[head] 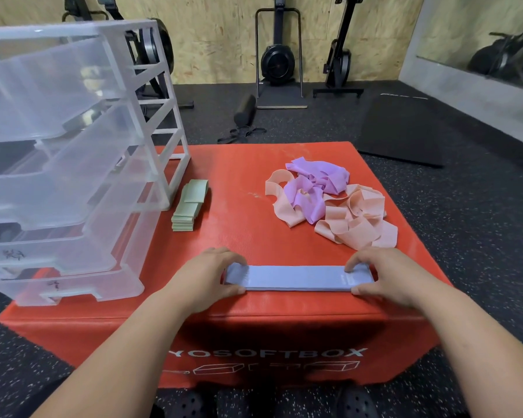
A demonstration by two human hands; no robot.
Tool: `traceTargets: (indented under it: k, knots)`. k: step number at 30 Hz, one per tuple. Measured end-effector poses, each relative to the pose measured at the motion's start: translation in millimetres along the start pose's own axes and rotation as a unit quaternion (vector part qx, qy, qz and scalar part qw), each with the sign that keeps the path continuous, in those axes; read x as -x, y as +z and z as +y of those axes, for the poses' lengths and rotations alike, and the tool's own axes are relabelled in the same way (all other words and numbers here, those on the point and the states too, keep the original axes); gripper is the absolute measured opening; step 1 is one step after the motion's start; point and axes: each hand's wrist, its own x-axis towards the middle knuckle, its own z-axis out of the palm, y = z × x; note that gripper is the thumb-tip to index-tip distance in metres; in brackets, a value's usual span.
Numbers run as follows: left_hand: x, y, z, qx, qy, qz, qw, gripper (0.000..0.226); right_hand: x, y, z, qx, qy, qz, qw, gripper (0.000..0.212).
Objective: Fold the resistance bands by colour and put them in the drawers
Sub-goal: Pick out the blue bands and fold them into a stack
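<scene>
A flat stack of blue resistance bands (298, 278) lies along the near edge of the red soft box (242, 182). My left hand (207, 274) grips its left end and my right hand (381, 274) grips its right end, thumbs at the near side, fingers on top. A folded stack of green bands (189, 206) sits beside the drawer unit. Loose purple bands (313, 188) and peach bands (357, 220) lie tangled at the box's right. The clear plastic drawer unit (70, 152) stands at the left with its drawers pulled out.
Around the box is dark speckled gym flooring (480, 236). A black mat (402, 131) lies at the right rear, a black foam roller (244, 110) and straps behind the box, and exercise machines (278, 55) stand along the wooden wall.
</scene>
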Motion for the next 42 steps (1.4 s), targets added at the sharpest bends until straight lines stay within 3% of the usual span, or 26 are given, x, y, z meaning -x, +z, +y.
traceTargets:
  k: [5,12,17,22,26,30,32,34,36,38,42]
  knots:
    - [-14.4,-5.6,3.2,0.013,0.022,-0.003,1.0,0.074,-10.5,-11.1,-6.8,-0.021,-0.012,-0.009,1.0,0.041]
    - [-61.9,-4.5,13.2,0.034,0.009,0.009,0.999,0.072,-56.5,-20.6,-36.6,-0.073,-0.017,0.054,0.996,0.035]
    - [-92.8,2.1,2.6,0.059,-0.018,0.004,0.998,0.065,-100.1,-20.6,-59.8,-0.076,-0.014,0.164,0.983,0.027]
    - [-117.9,8.7,-6.3,0.06,-0.034,0.008,0.998,0.065,-176.8,-40.5,-60.8,-0.033,0.011,0.179,0.983,0.029]
    - [-129.4,12.6,-11.2,0.079,-0.036,0.012,0.996,0.064,-253.0,-67.5,-58.1,0.073,0.04,0.118,0.99,0.032]
    - [-137.2,17.1,-12.8,0.073,-0.035,0.015,0.997,0.063,-310.9,-71.1,-46.4,0.216,0.037,-0.036,0.975,0.05]
    - [-141.4,18.9,-13.6,0.072,-0.037,0.019,0.997,0.063,-327.2,-70.4,-39.2,0.25,0.035,-0.082,0.964,0.045]
    - [-145.6,20.4,-14.5,0.068,-0.039,0.019,0.997,0.062,-341.1,-65.5,-15.5,0.271,-0.036,-0.106,0.956,0.045]
    - [-149.3,21.3,-16.4,0.071,-0.041,0.02,0.996,0.06,-346.4,-59.7,-1.7,0.226,-0.029,-0.074,0.971,0.048]
    - [-150.4,22.1,-18.6,0.079,-0.046,0.024,0.996,0.06,-337.1,-61.4,-5.1,0.186,0.032,0.014,0.982,0.032]
    - [-150.0,20.8,-17.6,0.079,-0.048,0.019,0.996,0.06,-315.3,-78.8,-6.6,0.139,0.052,0.132,0.98,0.028]
